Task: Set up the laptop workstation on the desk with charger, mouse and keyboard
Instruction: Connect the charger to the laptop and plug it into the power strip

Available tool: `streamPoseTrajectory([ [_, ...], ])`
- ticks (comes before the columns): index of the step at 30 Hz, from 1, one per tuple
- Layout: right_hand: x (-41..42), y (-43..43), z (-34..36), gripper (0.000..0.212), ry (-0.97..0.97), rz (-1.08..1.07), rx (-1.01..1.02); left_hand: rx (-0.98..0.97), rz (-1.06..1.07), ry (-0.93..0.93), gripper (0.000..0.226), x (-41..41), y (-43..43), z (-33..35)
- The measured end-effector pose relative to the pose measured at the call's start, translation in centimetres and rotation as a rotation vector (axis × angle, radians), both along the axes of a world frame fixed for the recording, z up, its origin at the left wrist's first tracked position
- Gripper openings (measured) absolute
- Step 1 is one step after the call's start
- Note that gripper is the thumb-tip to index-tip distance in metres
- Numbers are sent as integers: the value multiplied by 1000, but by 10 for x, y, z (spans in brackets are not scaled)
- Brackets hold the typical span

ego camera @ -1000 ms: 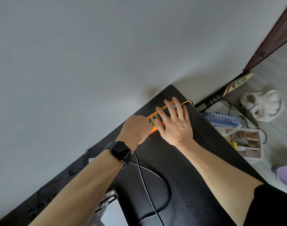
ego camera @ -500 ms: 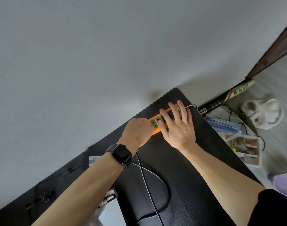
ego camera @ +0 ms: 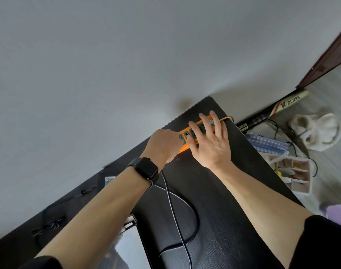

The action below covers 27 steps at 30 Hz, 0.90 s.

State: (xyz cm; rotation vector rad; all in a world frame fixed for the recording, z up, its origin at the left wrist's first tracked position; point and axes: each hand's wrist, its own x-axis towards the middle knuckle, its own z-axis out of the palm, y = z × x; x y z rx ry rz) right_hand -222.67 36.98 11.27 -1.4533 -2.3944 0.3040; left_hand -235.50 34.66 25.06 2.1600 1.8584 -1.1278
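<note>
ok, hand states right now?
Left hand: closed at the power strip end; contents hidden.
Right hand: open, flat, pressing the strip.

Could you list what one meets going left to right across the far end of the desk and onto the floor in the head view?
Black smartwatch → left hand → orange power strip → right hand → white compartment organizer → white cloth.
</note>
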Motion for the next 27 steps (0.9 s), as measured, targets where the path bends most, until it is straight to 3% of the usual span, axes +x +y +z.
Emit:
streamPoseTrajectory([
  [5, 0, 4, -2, 53, 0, -8, 46, 158, 115, -88, 41, -2, -8, -9],
  [10, 18, -31, 1, 58, 55, 26, 79, 691, 785, -692, 66, -14, -84, -39],
  [12, 37, -69, 3, 59, 95, 37, 13, 784, 902, -819, 69, -11, -132, -52],
  [15, 78, -144, 8, 56, 152, 8, -166, 752, 751, -613, 73, -9, -218, -72],
  [18, 106, -228, 17, 56, 178, 72, -312, 705, 867, -456, 81, -19, -288, -85],
  [23, 82, -308, 23, 45, -117, 231, -508, 673, 937, -375, 87, -29, -348, -94],
  [27, 40, -275, 38, 12, 144, -36, -884, 692, 1003, -373, 82, -21, -345, -94],
])
